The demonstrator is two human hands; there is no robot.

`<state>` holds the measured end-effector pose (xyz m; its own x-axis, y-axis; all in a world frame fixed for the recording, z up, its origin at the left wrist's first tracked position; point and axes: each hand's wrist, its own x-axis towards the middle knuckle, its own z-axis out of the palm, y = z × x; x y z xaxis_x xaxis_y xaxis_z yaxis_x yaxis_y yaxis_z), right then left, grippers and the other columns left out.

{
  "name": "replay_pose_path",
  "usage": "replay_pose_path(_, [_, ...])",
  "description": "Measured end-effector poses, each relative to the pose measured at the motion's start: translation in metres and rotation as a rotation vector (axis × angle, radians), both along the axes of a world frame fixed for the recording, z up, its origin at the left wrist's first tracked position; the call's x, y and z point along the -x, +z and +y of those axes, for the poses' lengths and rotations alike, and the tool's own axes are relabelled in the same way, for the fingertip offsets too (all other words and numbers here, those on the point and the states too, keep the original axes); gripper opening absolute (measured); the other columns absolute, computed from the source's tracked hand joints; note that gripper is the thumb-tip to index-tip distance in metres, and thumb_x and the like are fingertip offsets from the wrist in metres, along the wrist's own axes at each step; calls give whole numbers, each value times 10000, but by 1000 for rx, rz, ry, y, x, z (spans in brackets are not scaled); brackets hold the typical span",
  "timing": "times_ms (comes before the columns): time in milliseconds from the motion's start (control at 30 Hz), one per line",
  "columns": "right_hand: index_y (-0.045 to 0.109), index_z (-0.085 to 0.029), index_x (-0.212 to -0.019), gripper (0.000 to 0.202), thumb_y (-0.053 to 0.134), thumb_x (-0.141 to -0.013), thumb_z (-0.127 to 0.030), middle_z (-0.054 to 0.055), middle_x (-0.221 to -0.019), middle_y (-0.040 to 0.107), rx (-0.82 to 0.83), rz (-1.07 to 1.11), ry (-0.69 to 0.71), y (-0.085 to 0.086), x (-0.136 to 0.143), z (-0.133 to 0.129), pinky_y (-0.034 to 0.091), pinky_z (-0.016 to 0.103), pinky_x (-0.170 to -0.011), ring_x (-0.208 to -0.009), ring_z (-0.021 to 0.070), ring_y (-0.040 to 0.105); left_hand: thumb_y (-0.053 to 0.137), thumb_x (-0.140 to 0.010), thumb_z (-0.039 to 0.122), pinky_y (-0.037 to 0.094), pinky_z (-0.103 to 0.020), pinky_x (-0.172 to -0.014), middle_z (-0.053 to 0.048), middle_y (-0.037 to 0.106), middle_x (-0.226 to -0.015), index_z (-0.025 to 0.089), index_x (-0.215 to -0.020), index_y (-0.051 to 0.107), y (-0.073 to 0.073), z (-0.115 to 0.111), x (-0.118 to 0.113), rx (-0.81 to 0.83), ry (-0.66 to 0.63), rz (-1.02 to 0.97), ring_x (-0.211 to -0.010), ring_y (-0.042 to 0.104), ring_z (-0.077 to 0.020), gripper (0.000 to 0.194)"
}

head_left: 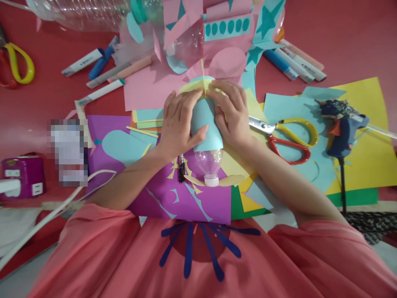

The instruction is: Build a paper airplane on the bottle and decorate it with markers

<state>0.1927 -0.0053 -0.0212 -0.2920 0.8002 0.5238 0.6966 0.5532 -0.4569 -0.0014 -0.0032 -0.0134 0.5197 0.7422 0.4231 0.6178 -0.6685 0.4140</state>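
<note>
A small clear plastic bottle (207,160) lies with its white cap (211,180) toward me, wrapped in light blue paper (208,136). My left hand (180,120) grips its left side, thumb resting on the blue paper. On the other side my right hand (231,111) curls its fingers against the bottle. Both sets of fingertips meet at its far end, on a yellow paper piece (192,85) with a thin upright strip. Yellow petal-shaped paper pieces (231,179) stick out beside the cap. A black-capped marker (181,169) is by my left wrist.
Scissors (291,138) and a blue glue gun (347,132) lie to the right on coloured paper. Markers (102,62) lie at both sides. Farther back stands a bottle craft covered in pink paper (229,41). A phone (68,153), a purple box (23,178) and a white cable (58,211) are at left.
</note>
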Motion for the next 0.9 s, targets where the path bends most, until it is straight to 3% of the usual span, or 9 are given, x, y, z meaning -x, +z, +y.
replay_pose_path(200, [513,-348,-1307,418,261,-984,-264,47,-1344,600,-77,-23,1,1,-1,0,490,483,-1072,-1273,229,559,264,-953,588,234,-489,-1214,-150,547,-1430,151,-1425,282,2,0,-1,2,-14,20,-1343,487,-280,644])
replay_pose_path(467, [550,-341,-1283,403,261,-1003,-319,52,-1326,589,99,24,-2,-7,-2,-1,436,521,-1120,-1300,253,542,321,-958,526,272,-463,-1215,-104,540,-1443,198,-1459,247,0,1,0,-50,-22,-16,-1344,494,-253,604])
replay_pose_path(600, [562,-338,-1224,376,256,-1006,-322,52,-1267,620,1,24,3,-6,-1,0,502,490,-1039,-1234,242,584,341,-956,500,296,-461,-1204,-98,542,-1443,213,-1454,276,2,0,-1,-61,-11,-32,-1360,477,-251,578])
replay_pose_path(733, [561,-316,-1155,348,247,-1006,-311,54,-1182,666,-134,25,-9,-4,0,1,531,470,-966,-1164,232,614,357,-949,488,283,-480,-1206,-135,538,-1441,150,-1450,281,6,-2,-2,-28,-23,-16,-1367,461,-267,609])
replay_pose_path(900, [543,-324,-1186,346,252,-998,-316,55,-1225,646,-46,57,2,-4,1,0,478,476,-1022,-1185,241,593,334,-977,491,313,-450,-1180,-121,550,-1409,181,-1465,267,4,-2,-1,-127,-16,-18,-1328,478,-260,581])
